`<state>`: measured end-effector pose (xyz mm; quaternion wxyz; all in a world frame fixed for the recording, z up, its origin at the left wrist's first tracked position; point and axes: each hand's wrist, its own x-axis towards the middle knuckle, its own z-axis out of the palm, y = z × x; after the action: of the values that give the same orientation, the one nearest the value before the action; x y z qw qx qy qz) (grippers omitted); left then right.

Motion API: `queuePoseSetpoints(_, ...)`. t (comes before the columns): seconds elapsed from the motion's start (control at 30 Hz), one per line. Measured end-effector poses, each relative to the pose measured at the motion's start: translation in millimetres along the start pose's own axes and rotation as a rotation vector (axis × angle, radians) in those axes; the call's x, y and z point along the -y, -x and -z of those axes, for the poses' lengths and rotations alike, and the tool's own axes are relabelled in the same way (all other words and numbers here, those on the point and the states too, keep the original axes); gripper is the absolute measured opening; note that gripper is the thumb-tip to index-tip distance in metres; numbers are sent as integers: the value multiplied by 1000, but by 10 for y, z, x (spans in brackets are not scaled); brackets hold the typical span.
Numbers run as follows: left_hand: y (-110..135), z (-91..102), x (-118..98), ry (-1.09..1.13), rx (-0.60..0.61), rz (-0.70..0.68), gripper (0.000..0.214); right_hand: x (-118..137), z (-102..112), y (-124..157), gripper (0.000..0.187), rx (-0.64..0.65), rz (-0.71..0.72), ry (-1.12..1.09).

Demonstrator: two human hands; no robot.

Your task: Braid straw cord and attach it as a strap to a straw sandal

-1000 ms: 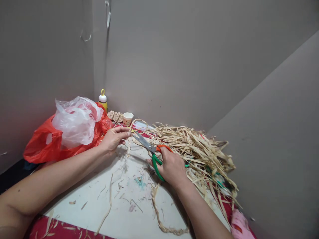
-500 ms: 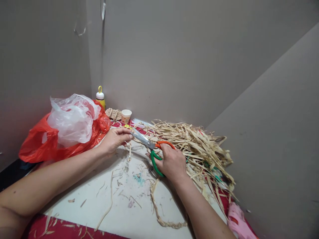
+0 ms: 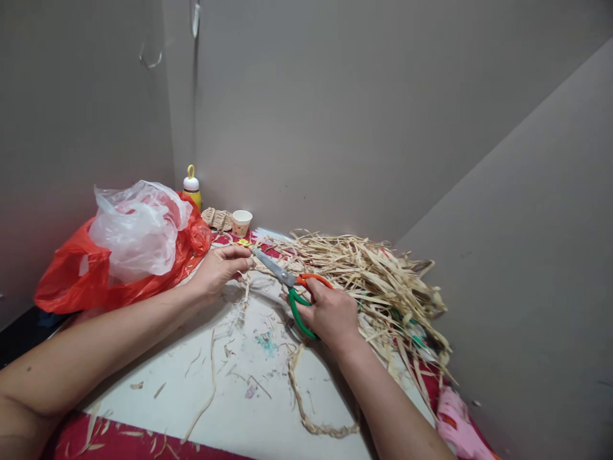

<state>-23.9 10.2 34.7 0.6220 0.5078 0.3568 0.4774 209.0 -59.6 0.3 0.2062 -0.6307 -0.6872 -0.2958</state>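
My right hand point(image 3: 332, 313) grips scissors point(image 3: 275, 265) with one orange and one green handle, the blades pointing up and left. Beside the blade tips, my left hand point(image 3: 223, 271) is closed in a pinch on a thin straw braid point(image 3: 247, 287), whose end hangs below the fingers. A longer braided straw cord point(image 3: 301, 409) curves across the white board point(image 3: 230, 409) below my right hand. Just beyond the scissors lies a large heap of dry straw strips point(image 3: 368, 262). Whether the blades touch the braid is hard to see.
Red and white plastic bags point(image 3: 138, 236) are piled at left. A yellow bottle point(image 3: 191, 188), a woven straw piece point(image 3: 218, 218) and a paper cup point(image 3: 242, 223) stand by the wall. A pink object point(image 3: 454, 421) lies at lower right. Straw scraps litter the board.
Little differs. The hanging braid end below my left hand has shifted slightly left, and the view has moved a touch. Both hands keep their holds.
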Motion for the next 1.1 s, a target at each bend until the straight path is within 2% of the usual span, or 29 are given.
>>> queuePoseSetpoints(0.17, 4, -9, -33, 12, -9, 42, 21, 0, -47, 8, 38, -21, -62, -83)
queuePoseSetpoints(0.33, -31, 27, -132, 139, -15, 68, 24, 4, -42, 3, 34, -11, -243, -318)
queuePoseSetpoints(0.47, -92, 91, -173, 203, 7, 57, 24, -3, -11, -17, 37, 4, -287, -471)
queuePoseSetpoints(0.7, -87, 87, -207, 264, 56, 101, 17, 60, -4, -1, 35, 40, -198, -519)
queuePoseSetpoints(0.9, -47, 66, -276, 306, 111, 58, 20, 102, 1, 30, 28, 70, -53, -519)
queuePoseSetpoints(1.1, -10, 46, -317, 292, 92, 89, 26, 86, 3, 42, 24, 66, 65, -442)
